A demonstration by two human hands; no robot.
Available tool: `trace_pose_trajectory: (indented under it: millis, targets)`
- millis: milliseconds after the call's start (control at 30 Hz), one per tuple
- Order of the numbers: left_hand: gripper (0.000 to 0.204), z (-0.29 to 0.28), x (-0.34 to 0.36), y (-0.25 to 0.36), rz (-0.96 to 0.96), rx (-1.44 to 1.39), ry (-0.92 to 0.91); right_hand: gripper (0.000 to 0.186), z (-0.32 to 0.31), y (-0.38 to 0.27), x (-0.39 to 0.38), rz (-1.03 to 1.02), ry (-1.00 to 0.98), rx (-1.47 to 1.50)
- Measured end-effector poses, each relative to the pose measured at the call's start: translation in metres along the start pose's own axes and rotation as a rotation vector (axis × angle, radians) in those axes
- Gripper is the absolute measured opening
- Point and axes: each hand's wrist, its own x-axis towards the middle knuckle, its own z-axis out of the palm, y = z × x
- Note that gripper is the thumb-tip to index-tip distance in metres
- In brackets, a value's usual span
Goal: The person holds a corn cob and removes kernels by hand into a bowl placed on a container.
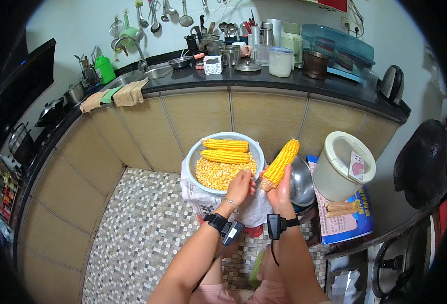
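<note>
My right hand (pixel 282 192) grips the lower end of a yellow corn cob (pixel 283 159), held tilted at the right edge of a light blue basin (pixel 195 152). My left hand (pixel 241 185) is at the basin's front right, fingers curled; whether anything is inside them is hidden. In the basin, two whole cobs (pixel 224 157) lie on loose yellow kernels (pixel 218 173). The basin stands on white printed sacking (pixel 195 202). Right of it are a steel bowl (pixel 301 187), partly hidden by the cob and hand, and several bare cobs (pixel 340 209) on a blue-and-pink printed sheet (pixel 350 228).
A lidded plastic bucket (pixel 337 177) stands at the right, near a hanging dark wok (pixel 418 167). A dark counter (pixel 193 81) with sink (pixel 160 71), jars and utensils curves along the back and left, above beige cabinets (pixel 193 116). The floor (pixel 117 238) is mosaic tile.
</note>
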Motion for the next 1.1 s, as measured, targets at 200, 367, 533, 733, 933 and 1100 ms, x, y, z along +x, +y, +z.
trace_pose_trajectory:
  millis: [200, 367, 533, 733, 933, 1100]
  targets:
    - [0.056, 0.04, -0.008, 0.005, 0.029, -0.043, -0.119, 0.05, -0.012, -0.002, 0.001, 0.025, -0.094, -0.032]
    - [0.042, 0.035, -0.006, 0.006, -0.088, -0.068, -0.13, 0.05, 0.0, -0.007, -0.01, -0.007, -0.116, -0.102]
    - [0.041, 0.035, -0.007, 0.003, -0.053, -0.078, -0.149, 0.049, -0.002, -0.007, -0.012, 0.04, -0.111, -0.073]
    - [0.04, 0.037, -0.009, 0.009, -0.06, -0.072, -0.178, 0.03, 0.003, -0.001, -0.013, -0.057, -0.043, -0.229]
    - [0.04, 0.04, -0.01, 0.008, -0.036, -0.064, -0.192, 0.023, -0.001, -0.004, -0.01, -0.015, -0.021, -0.176]
    - [0.036, 0.04, -0.009, 0.005, -0.05, -0.054, -0.181, 0.036, -0.008, 0.003, -0.004, -0.038, -0.007, -0.142]
